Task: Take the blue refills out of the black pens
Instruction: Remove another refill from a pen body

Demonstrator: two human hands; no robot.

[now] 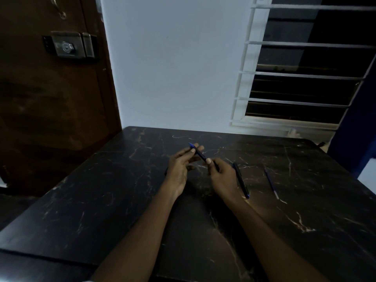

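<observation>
Both of my hands hold one black pen [200, 155] above the middle of the dark marble table [122, 200]. My left hand [181, 165] pinches its far end, where a blue tip sticks out. My right hand [221, 176] grips its near end. A second black pen [241, 180] with a blue end lies on the table just right of my right hand. Further right lies a thin blue refill [271, 183], apart from both pens.
A brown door [50, 98] with a metal lock stands at the left, a white wall behind the table, and a barred window [295, 78] at the right. The table's far edge runs along the wall.
</observation>
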